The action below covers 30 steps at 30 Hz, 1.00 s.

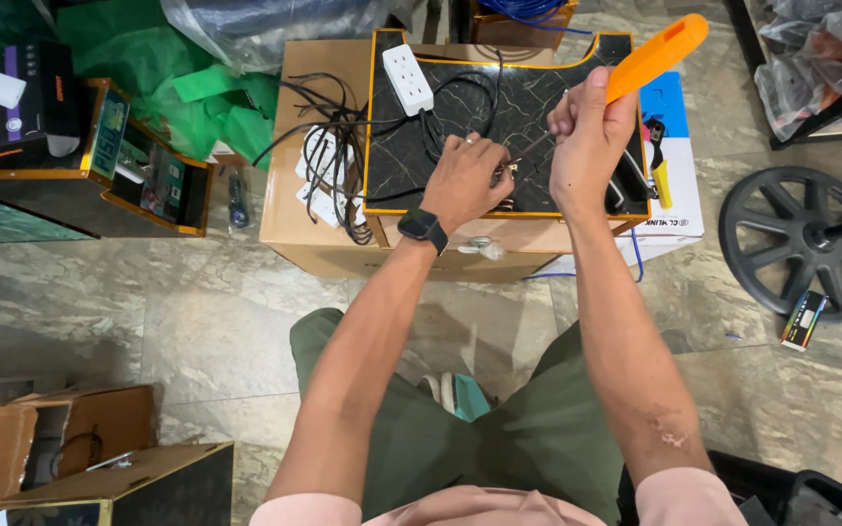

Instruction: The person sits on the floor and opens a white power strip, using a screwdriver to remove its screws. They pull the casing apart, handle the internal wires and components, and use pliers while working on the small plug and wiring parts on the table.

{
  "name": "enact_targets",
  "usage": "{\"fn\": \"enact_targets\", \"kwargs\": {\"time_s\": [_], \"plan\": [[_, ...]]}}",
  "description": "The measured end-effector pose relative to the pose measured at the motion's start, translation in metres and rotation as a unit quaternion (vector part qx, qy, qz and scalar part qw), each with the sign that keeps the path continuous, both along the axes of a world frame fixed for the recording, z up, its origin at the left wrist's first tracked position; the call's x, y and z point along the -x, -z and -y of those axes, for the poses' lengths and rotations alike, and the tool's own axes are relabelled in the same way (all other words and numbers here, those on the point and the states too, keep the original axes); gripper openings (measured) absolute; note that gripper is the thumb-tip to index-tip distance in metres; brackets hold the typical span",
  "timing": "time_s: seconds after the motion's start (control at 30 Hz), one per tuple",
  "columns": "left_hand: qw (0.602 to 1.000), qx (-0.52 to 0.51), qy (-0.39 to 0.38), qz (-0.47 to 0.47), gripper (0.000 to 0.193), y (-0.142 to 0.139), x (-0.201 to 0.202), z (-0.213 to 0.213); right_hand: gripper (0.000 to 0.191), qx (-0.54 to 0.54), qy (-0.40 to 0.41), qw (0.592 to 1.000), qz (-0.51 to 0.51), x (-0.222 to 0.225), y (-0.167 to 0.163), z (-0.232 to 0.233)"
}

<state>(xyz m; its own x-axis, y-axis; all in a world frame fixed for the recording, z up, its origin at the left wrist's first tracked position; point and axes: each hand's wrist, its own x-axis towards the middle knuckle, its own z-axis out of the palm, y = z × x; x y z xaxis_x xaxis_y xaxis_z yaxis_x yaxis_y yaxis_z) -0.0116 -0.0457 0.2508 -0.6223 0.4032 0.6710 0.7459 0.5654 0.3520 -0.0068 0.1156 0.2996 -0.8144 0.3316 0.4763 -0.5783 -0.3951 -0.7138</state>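
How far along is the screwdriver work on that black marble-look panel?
Done: the white power strip already lies on the black panel, its black cables trailing onto the cardboard box. In hand: the right hand grips an orange-handled screwdriver, its tip at a small brass fitting that the left hand steadies. Left: the cables remain loose and tangled.

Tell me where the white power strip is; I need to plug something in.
In the head view, the white power strip lies near the far left corner of the black marble-patterned panel, beyond the left hand, among black cables.
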Motion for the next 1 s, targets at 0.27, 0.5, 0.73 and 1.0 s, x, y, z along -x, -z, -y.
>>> {"fn": "enact_targets", "kwargs": {"time_s": [0.27, 0.5, 0.73, 1.0], "plan": [[1.000, 0.005, -0.010, -0.009, 0.009, 0.004, 0.000, 0.000, 0.020, -0.208, 0.065, 0.975, -0.036, -0.003, -0.018, -0.003], [1.000, 0.021, -0.016, -0.014, 0.018, 0.010, 0.002, 0.003, 0.077, -0.441, 0.159, 0.881, -0.060, -0.019, -0.058, -0.012], [0.999, 0.015, -0.010, 0.026, 0.015, 0.016, 0.004, 0.004, 0.088, -0.424, 0.076, 0.902, -0.002, -0.008, -0.068, -0.019], [0.999, 0.001, 0.004, 0.040, 0.014, 0.014, 0.006, 0.005, 0.059, -0.384, 0.136, 0.911, -0.061, -0.003, -0.088, -0.025]]}}
